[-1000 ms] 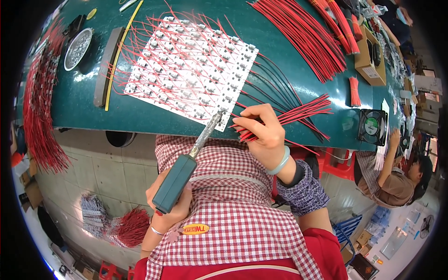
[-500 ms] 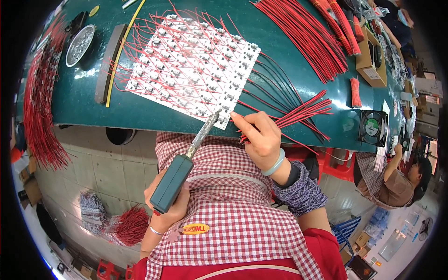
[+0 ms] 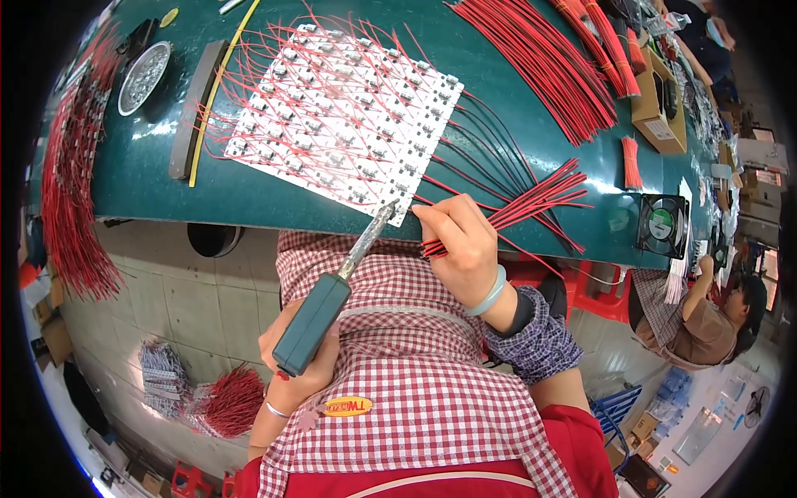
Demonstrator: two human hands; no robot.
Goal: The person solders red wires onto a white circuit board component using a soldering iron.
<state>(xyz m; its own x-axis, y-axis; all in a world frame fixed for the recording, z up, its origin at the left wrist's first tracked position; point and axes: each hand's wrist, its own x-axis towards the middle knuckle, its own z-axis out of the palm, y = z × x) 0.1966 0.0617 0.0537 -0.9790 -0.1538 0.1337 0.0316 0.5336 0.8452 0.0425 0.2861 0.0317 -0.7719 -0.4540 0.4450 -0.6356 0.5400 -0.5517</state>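
Observation:
My left hand (image 3: 300,365) grips a soldering iron (image 3: 332,286) by its teal handle; the metal tip rests at the near right corner of a white circuit panel (image 3: 349,116) on the green table (image 3: 166,178). Many thin red wires stick up from that panel. My right hand (image 3: 461,245) holds a bundle of red and black wires (image 3: 531,203) and pinches one wire end against the panel corner beside the iron's tip. A pale green bangle sits on that wrist.
A long sheaf of red wires (image 3: 548,58) lies at the back right, a cardboard box (image 3: 656,104) and a small fan (image 3: 662,226) further right. Red wires (image 3: 70,191) hang off the left edge. A metal dish (image 3: 143,76) sits back left. Another person (image 3: 706,319) sits at right.
The iron's tip and my right hand have shifted slightly left along the panel's near edge toward its corner. The panel has not moved.

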